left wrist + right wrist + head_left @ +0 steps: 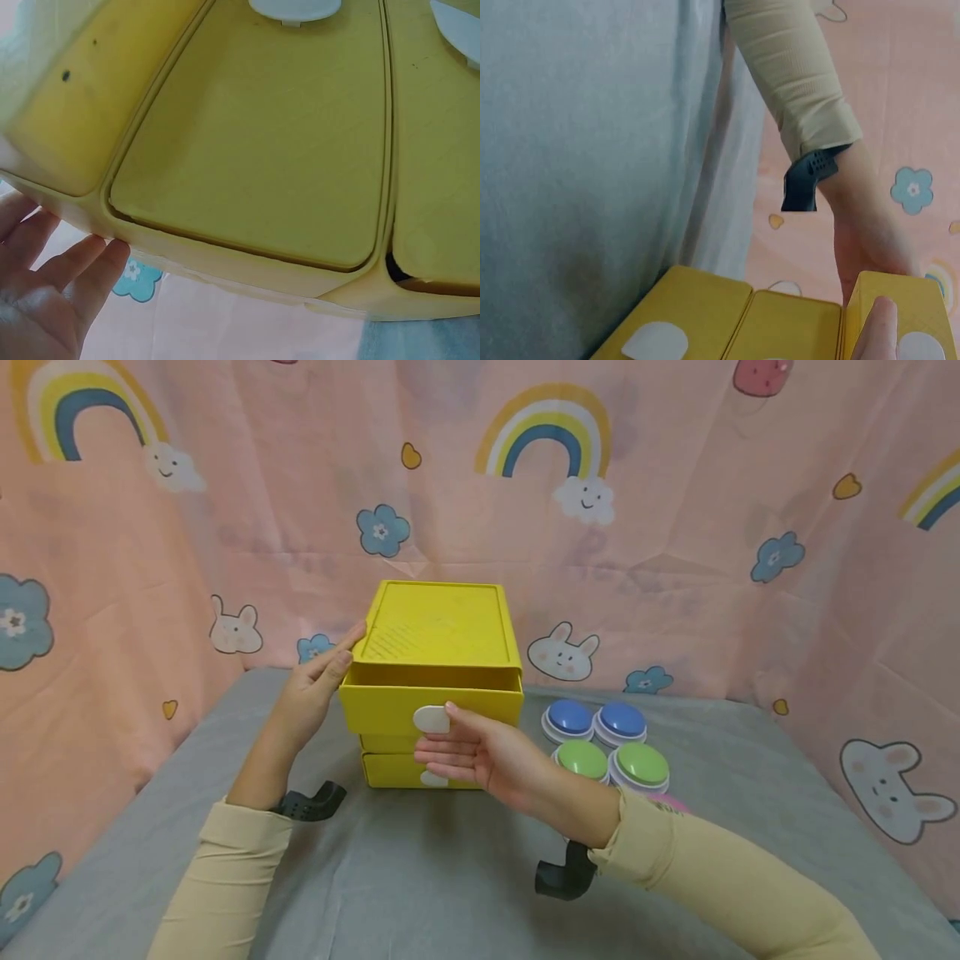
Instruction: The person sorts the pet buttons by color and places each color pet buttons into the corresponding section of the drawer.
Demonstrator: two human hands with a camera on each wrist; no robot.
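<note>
A yellow drawer unit (438,622) stands on the cloth-covered table, its top drawer (382,708) sticking out at the front. My right hand (517,764) is at that drawer's white knob (431,719). The thumb meets the knob's right edge and the other fingers stretch out just below it. Against the unit's left side rests my left hand (307,693), fingers straight; in the left wrist view their tips touch the frame edge beside the drawers. Below, the middle drawer (255,142) sits within the frame, and the bottom drawer (390,771) has a white knob too.
To the right of the unit are blue push buttons (568,717) and green push buttons (642,763) with white bases. Something pink (670,802) shows partly behind my right forearm. A pink patterned curtain (675,568) surrounds the grey table cloth (420,877).
</note>
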